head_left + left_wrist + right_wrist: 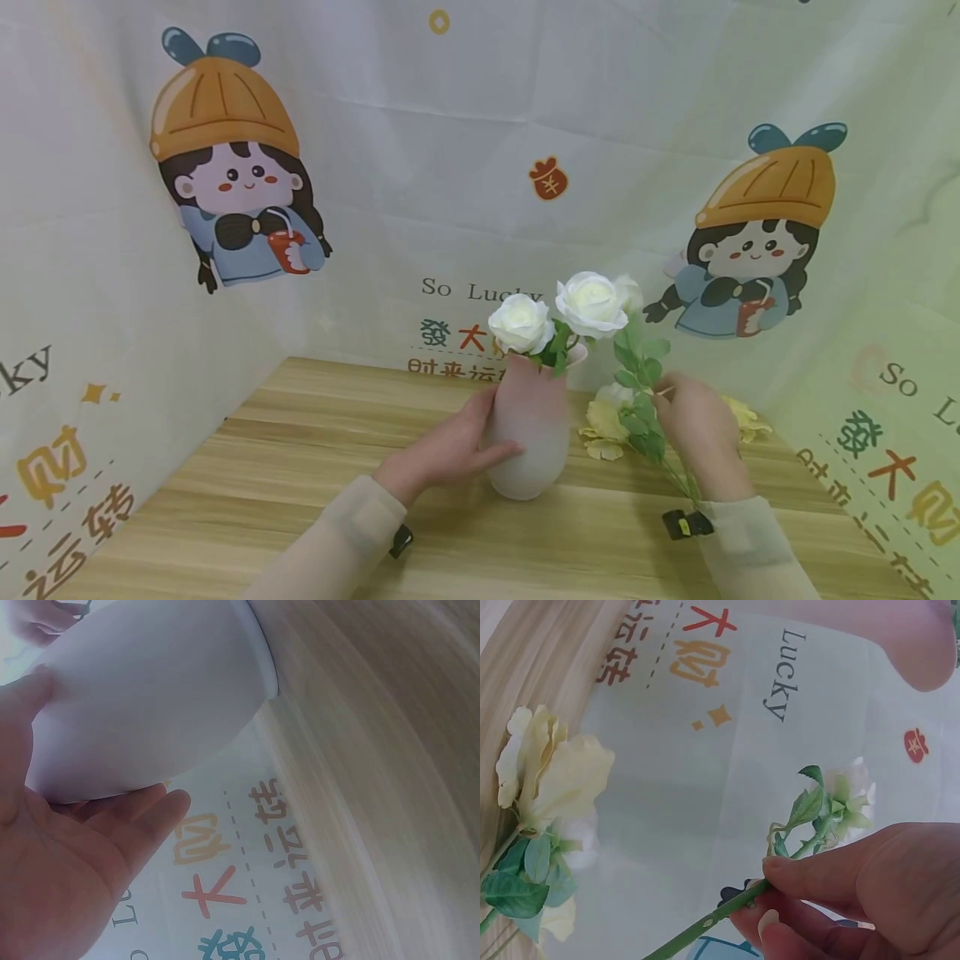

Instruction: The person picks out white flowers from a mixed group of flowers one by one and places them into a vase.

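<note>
In the head view, a frosted vase [528,442], pink at the top and white below, stands upright on the wooden table. My left hand [457,442] grips its side, thumb across the front and fingers behind. White roses, one at the left [519,325] and one larger bloom [591,305], show at the vase's mouth. To the right of the vase, my right hand [697,425] pinches a green stem [705,924] between thumb and fingers. In the right wrist view, that stem leads to a white rose [853,799] with green leaves beyond the fingertips.
Yellow flowers [606,423] with leafy stems lie on the table [300,467] to the right of the vase. Another yellow bloom [746,418] shows behind my right hand. A printed cloth [450,167] hangs along the back and sides of the table.
</note>
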Demonstrator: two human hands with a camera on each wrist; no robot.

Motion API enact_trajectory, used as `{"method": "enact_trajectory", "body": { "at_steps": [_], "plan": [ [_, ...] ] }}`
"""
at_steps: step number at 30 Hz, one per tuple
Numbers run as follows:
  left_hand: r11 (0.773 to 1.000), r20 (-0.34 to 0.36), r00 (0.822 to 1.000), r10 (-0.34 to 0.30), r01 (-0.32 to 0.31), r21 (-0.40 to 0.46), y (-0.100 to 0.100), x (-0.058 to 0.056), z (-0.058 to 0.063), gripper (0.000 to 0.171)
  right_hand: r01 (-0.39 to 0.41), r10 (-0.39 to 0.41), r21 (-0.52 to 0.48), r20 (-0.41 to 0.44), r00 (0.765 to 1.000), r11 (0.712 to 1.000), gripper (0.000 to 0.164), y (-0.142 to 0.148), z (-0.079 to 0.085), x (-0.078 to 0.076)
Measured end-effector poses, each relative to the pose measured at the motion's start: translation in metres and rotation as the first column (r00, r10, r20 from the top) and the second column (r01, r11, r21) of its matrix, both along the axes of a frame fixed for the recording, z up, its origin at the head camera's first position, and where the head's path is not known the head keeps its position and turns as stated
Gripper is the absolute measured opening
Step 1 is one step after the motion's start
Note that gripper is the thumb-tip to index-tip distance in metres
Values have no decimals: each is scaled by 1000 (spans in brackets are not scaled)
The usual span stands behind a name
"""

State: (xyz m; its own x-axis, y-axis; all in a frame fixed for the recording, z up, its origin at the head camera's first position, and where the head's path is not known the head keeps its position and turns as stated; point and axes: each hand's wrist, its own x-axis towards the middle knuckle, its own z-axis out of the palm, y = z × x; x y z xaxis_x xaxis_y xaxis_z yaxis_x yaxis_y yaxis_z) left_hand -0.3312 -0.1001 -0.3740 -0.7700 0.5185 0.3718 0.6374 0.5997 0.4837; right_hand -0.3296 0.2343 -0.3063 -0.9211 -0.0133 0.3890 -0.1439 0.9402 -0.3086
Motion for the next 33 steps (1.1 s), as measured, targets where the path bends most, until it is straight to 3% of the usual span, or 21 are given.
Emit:
{"method": "enact_trajectory", "body": {
  "at_steps": [24, 33],
  "plan": [
    [1000, -2, 1000, -3, 3, 2, 0, 1, 0, 96, -24, 15, -59, -144, 989, 998, 23, -12, 15, 14],
    [1000, 14, 1000, -5, 5, 5, 0, 1, 1, 96, -62, 36, -88, -269, 962, 994, 19, -14, 17, 15]
  ]
}}
